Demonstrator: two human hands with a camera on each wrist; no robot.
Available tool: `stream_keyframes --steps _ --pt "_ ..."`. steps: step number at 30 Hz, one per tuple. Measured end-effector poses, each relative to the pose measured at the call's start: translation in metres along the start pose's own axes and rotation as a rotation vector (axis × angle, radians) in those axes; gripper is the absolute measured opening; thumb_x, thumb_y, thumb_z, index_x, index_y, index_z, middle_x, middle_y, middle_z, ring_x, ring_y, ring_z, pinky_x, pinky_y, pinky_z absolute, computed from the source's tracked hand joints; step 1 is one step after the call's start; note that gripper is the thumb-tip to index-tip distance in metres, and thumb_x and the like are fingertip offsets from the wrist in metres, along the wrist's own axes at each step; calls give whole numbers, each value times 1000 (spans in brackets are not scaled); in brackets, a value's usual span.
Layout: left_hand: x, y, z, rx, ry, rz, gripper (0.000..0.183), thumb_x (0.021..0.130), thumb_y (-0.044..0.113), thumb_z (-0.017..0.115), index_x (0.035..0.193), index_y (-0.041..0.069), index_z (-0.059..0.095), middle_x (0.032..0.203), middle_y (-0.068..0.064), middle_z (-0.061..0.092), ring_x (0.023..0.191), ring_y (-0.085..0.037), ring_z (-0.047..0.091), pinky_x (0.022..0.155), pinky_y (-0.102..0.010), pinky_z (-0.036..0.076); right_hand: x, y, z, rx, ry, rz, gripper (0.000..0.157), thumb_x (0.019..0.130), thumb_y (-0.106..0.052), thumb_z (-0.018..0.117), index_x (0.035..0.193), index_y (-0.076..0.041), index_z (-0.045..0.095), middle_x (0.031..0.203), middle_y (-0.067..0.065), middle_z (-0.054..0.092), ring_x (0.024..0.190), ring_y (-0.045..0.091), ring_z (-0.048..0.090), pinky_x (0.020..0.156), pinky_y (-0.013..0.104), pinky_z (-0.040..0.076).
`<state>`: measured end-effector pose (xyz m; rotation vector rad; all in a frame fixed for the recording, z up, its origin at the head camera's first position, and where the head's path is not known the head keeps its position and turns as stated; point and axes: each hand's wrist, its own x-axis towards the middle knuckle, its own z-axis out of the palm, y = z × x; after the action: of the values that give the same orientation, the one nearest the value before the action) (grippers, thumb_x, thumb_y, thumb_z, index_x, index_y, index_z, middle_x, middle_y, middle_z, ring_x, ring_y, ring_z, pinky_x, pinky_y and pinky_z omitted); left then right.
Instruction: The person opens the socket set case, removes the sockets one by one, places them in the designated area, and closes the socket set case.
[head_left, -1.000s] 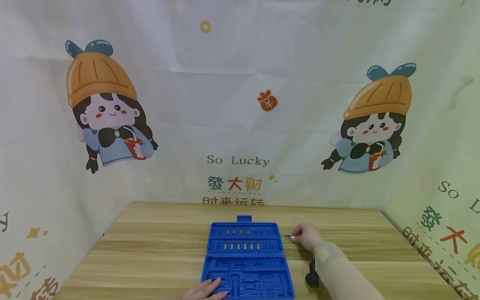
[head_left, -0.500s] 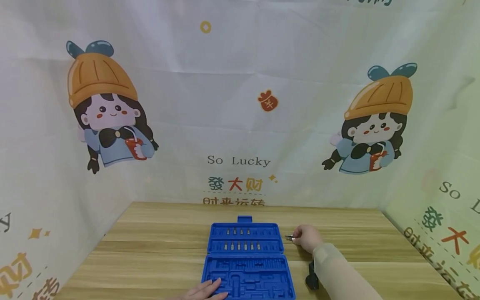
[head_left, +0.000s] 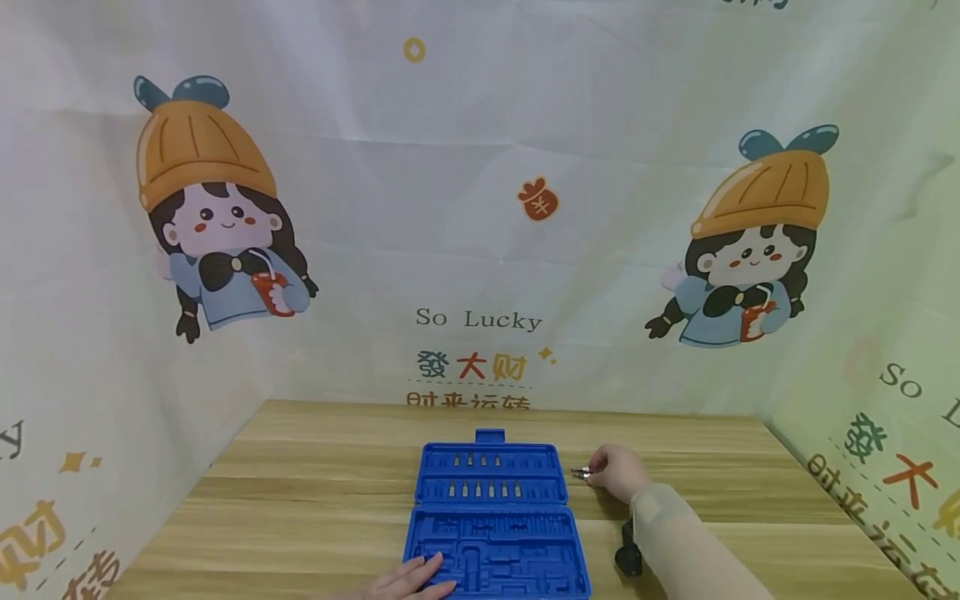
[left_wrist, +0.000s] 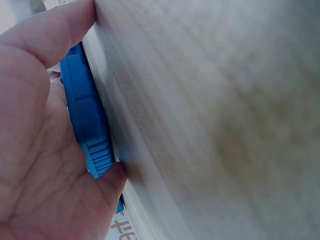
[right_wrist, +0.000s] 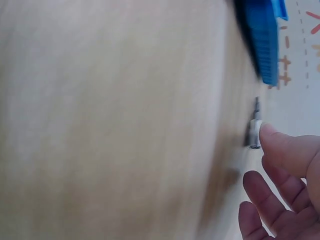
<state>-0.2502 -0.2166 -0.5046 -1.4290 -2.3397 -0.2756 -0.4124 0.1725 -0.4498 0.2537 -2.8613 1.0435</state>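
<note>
A blue plastic case (head_left: 502, 550) lies unfolded on the wooden table. Its far half carries two rows of upright metal socket bits (head_left: 477, 490). My left hand (head_left: 405, 580) rests over the near left edge of the case, its fingers extended. From the left wrist view, the palm and thumb lie beside the blue case wall (left_wrist: 85, 100). Right of the case, my right hand (head_left: 618, 473) pinches a small metal socket bit (right_wrist: 254, 131) close above or on the tabletop. The thumb covers part of it, and its narrow tip points away from the hand.
The wooden table (head_left: 300, 500) extends around the case. A black object (head_left: 628, 552) shows beside the right sleeve, probably the wrist camera. A printed cloth (head_left: 480, 250) hangs behind and along both sides of the table.
The bit end showing beyond my right fingers looks slightly different, as if turned a little. The right hand stays almost in place, and the left hand stays on the case.
</note>
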Motion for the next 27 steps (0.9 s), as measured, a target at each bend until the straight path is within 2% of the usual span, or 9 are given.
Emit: stream_keyframes --steps 3,9,12,17,20,23,27 --pt "1 1 -2 -5 -6 -24 60 97 41 54 151 22 34 150 -11 40 126 -33 50 84 -39 53 -1 -9 -4 55 -14 31 15 80 -2 73 91 1 65 81 4 61 72 18 54 65 34 45" --pt "3 3 -2 -2 4 -18 59 98 40 54 151 21 35 149 -12 41 126 -34 50 85 -39 53 0 -37 -5 129 -33 41 20 85 -8 70 103 2 65 93 8 64 82 21 58 72 39 49" --pt "3 3 0 -21 2 -18 58 98 38 54 151 21 35 150 -11 39 127 -33 49 84 -40 53 5 -47 3 185 -38 71 21 87 -10 69 105 1 65 97 9 64 85 21 58 73 39 49" --pt "0 1 12 -12 60 3 58 97 36 58 149 21 38 152 -7 38 127 -33 49 83 -41 53 13 -65 24 288 -12 114 22 88 -10 69 107 2 65 102 11 65 93 26 58 80 43 48" --pt "-2 1 24 68 116 -2 60 94 40 60 148 25 40 151 -2 40 124 -32 52 81 -40 54 15 -76 40 347 3 105 21 88 -8 68 106 3 66 103 14 65 98 29 59 86 47 46" --pt "-3 4 35 185 193 -12 62 92 47 61 147 28 41 148 -1 43 121 -29 55 80 -37 54 15 -82 58 414 3 99 20 87 -7 69 104 4 66 102 14 65 97 29 59 87 48 46" --pt "-2 8 43 295 282 -4 60 92 52 57 145 27 45 146 -2 47 120 -26 55 82 -34 52 12 -85 79 397 -11 97 21 86 -10 71 103 2 67 103 12 66 97 29 60 88 50 46"
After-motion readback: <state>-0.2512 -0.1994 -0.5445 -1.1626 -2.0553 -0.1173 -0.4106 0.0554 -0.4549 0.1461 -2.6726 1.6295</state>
